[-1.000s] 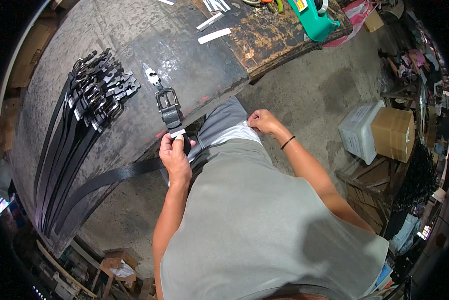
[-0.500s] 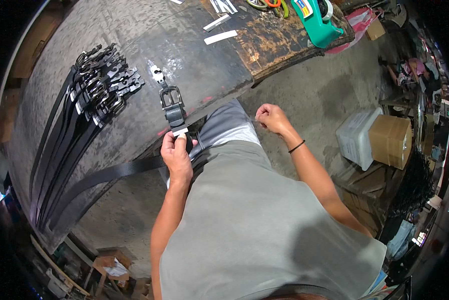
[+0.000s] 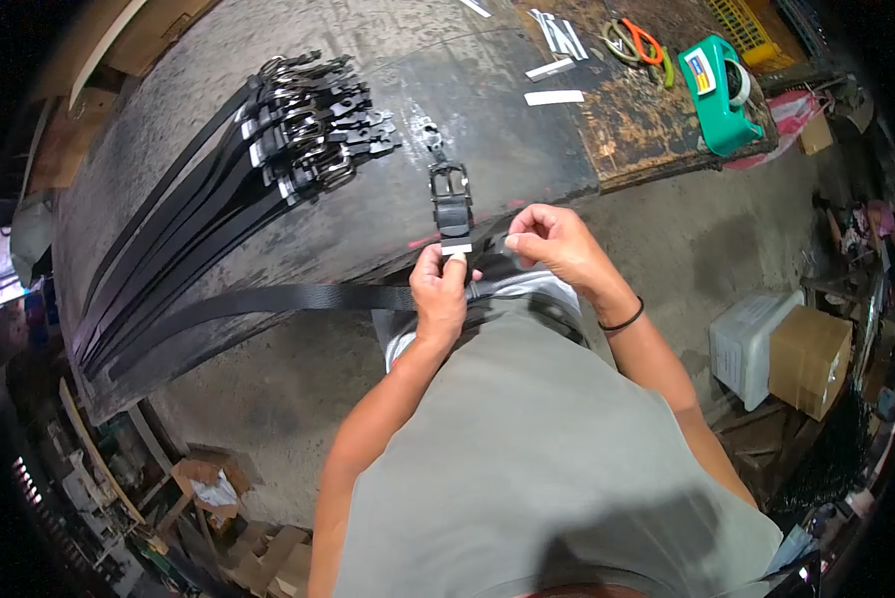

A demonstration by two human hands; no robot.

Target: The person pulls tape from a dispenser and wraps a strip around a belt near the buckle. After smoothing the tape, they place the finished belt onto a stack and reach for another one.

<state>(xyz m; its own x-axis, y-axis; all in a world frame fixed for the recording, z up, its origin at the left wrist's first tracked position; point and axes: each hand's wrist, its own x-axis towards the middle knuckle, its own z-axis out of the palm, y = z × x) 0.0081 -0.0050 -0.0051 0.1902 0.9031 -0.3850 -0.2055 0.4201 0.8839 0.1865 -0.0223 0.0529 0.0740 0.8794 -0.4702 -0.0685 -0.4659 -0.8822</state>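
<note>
My left hand pinches a black belt just below its buckle, thumb on a small white strip lying across the strap. The metal buckle points away from me over the table edge, with a tag-like piece at its tip. From my grip the strap runs left along the table edge. My right hand is right of the belt, apart from it, thumb and forefinger pinched together. Whatever is between those fingertips is too small to make out.
Several black belts lie piled on the dark table, buckles together. Farther right are white paper strips, orange-handled scissors and a green tape dispenser. A cardboard box and a whitish plastic bin stand at right.
My right hand has come in from the right, closer to the belt and my left hand. My left hand keeps its hold on the belt. The camera view has shifted.
</note>
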